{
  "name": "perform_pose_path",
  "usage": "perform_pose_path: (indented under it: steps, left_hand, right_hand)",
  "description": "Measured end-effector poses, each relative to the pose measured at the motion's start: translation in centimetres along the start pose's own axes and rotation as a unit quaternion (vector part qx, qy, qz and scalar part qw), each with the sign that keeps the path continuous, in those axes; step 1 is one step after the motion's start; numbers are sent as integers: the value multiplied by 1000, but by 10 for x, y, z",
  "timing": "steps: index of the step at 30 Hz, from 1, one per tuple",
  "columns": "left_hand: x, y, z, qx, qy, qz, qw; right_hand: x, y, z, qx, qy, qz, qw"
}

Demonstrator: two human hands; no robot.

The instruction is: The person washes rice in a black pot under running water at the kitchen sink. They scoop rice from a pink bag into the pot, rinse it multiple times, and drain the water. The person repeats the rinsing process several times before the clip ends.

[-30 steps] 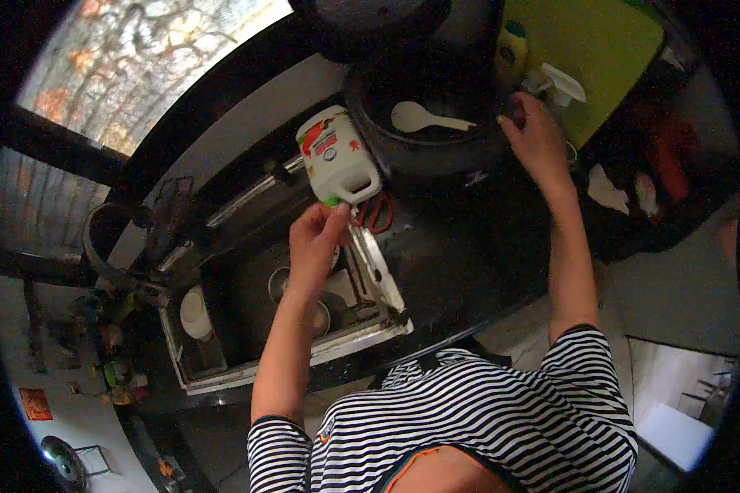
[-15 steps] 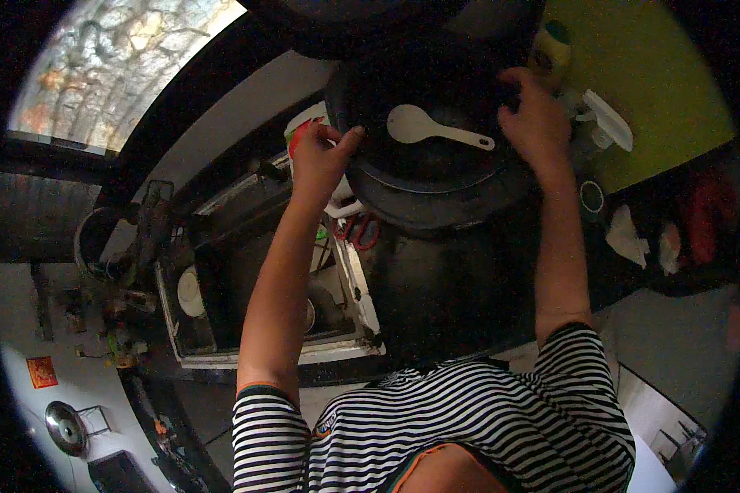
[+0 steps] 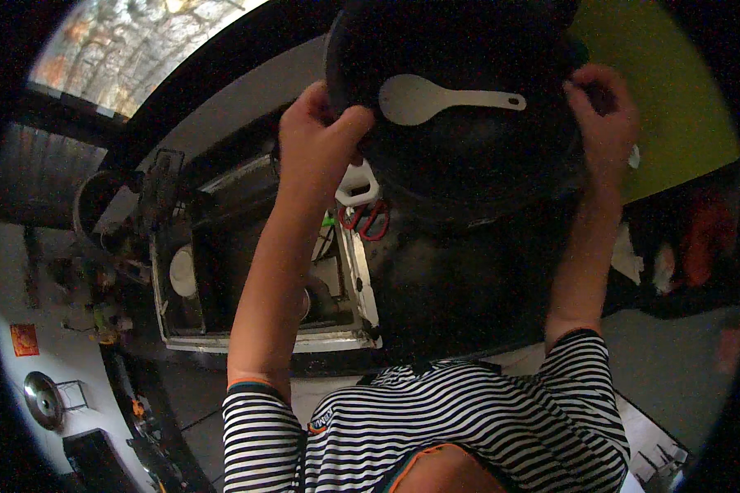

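**Operator:** Wok, large, black and round (image 3: pixel 469 140), sits high in the head view, lifted above the dark table (image 3: pixel 460 279) with a white plastic spoon (image 3: pixel 436 99) lying loose inside it. My left hand (image 3: pixel 321 144) has its grip closed over the near-left rim, fingers curled on the edge. My right hand (image 3: pixel 604 123) is closed on the far-right rim, thumb and fingers pinching it.

**Observer:** How do you expect it to handle?

**Operator:** Heavy and stiff, I'd judge, a metal pan of that width. It won't flex, but the rim may be slick, so two opposite holds on the edge look right. The spoon is light and free to slide if the pan tips.

**Observer:** What about room around it?

**Operator:** Same view, lower left: a steel sink (image 3: pixel 255 279) with a raised rim lies below my left forearm, a white round dish (image 3: pixel 182 271) in its side part. Red-handled scissors (image 3: pixel 366 220) and a white jug handle (image 3: pixel 358 185) sit just beside the sink's right edge, under the pan's near side. A green board (image 3: pixel 666 107) stands behind my right hand, close. The table directly beneath the pan looks open; the left side is crowded, and the right end is too dark to read.
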State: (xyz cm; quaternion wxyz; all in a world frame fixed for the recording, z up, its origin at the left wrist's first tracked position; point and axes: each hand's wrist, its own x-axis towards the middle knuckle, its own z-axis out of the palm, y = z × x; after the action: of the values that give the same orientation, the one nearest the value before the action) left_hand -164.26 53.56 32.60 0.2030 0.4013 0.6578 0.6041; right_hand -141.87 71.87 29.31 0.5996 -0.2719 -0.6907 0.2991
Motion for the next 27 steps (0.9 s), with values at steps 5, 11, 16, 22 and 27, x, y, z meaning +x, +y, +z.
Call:
perform_pose_path:
  steps: [5, 11, 16, 22, 27]
  left_hand:
    - [-68, 23, -39, -36, 112, 26, 993]
    - [-144, -8, -114, -67, 193, 2, 979]
    - [-194, -53, -177, -162, 199, -145, 956]
    - [-229, -123, -248, -221, 296, -219, 903]
    - [-248, -140, -345, -191, 328, -267, 886]
  right_hand:
    - [-35, -72, 8, 57, 6, -101, 993]
    - [-107, -138, 54, 66, -66, -82, 992]
    - [-149, -158, 119, 52, -234, -67, 969]
    - [-169, -171, 217, -42, -394, 47, 917]
    - [-187, -128, 363, -75, -429, 40, 899]
